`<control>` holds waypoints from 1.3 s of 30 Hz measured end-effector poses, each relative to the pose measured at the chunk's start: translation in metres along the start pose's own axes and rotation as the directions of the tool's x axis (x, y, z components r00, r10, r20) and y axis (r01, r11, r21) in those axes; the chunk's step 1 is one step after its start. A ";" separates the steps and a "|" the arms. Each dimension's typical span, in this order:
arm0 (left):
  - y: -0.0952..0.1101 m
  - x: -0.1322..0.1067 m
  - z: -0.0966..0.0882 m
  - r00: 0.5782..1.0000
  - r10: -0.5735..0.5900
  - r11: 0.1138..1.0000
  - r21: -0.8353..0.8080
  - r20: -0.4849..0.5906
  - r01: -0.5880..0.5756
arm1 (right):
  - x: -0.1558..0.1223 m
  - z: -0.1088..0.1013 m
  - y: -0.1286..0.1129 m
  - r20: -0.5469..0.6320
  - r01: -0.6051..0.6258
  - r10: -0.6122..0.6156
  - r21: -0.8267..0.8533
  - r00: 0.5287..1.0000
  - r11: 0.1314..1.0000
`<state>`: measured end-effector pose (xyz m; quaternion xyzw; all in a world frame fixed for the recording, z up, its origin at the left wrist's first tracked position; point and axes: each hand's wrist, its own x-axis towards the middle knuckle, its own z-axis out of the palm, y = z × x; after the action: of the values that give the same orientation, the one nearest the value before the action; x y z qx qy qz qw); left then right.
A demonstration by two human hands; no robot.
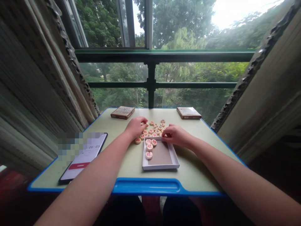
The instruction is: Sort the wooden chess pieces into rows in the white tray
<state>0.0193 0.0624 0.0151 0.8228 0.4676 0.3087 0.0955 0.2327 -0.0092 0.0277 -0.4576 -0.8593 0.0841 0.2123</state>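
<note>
Several round wooden chess pieces (156, 127) with red characters lie loose on the small table, beyond a shallow white tray (172, 164). Three more pieces (149, 147) sit along the tray's left side. My left hand (135, 126) rests on the left part of the loose pile, fingers curled over pieces. My right hand (175, 135) is at the tray's far right corner, its fingertips pinched on a piece at the edge of the pile.
A phone (82, 157) with a timer on its screen lies at the table's left. Two flat brown boxes (122, 112) (188, 112) sit at the far corners. The table has a blue rim (148, 186). Walls stand close on both sides, a railed window ahead.
</note>
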 end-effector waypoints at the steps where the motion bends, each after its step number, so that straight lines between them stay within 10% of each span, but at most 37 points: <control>1: 0.000 0.000 0.000 0.999 0.033 0.999 0.025 0.008 -0.033 | -0.001 -0.002 -0.001 0.018 0.003 -0.003 -0.015 1.000 1.000; 9: 0.010 -0.003 0.001 0.991 0.121 0.989 0.083 0.064 -0.126 | -0.007 -0.008 -0.031 0.002 0.170 -0.170 -0.106 0.985 0.980; 39: 0.013 -0.001 0.011 0.989 0.121 0.985 0.110 0.081 -0.130 | 0.009 0.014 -0.034 -0.053 0.079 -0.083 -0.062 0.995 0.995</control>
<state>0.0346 0.0556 0.0120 0.8655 0.4281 0.2561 0.0454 0.1971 -0.0204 0.0291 -0.4306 -0.8731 0.0371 0.2254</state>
